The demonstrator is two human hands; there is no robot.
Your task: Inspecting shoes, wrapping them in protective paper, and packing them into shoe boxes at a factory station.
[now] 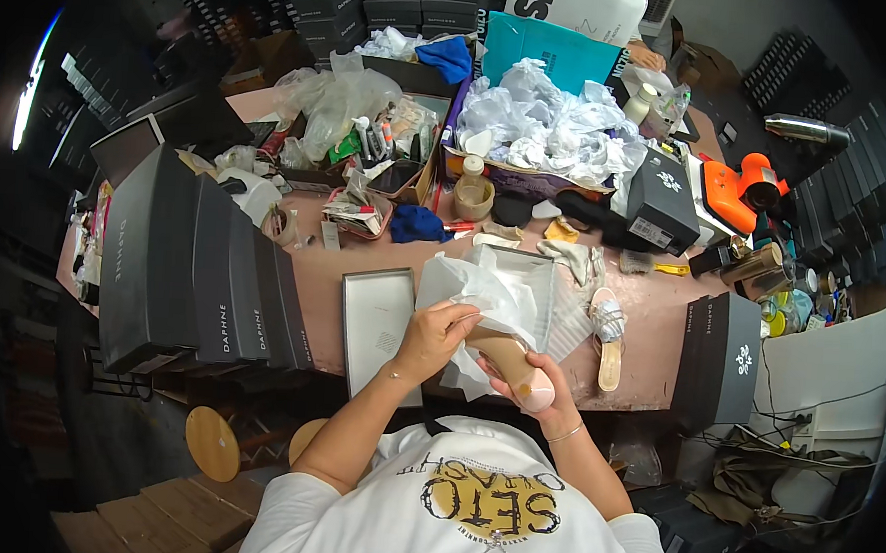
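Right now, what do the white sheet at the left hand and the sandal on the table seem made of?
White sheet: probably matte tissue paper, being thin and creased. Sandal: straps glint silvery, perhaps metallic synthetic; smooth beige insole, leather or imitation.

Pale lettering on dark boxes [225, 275], frame left; white marks on box [729, 364], right; dark print across my shirt [491, 504], bottom.

White tissue paper [470, 284] hides part of the beige shoe [505, 357].
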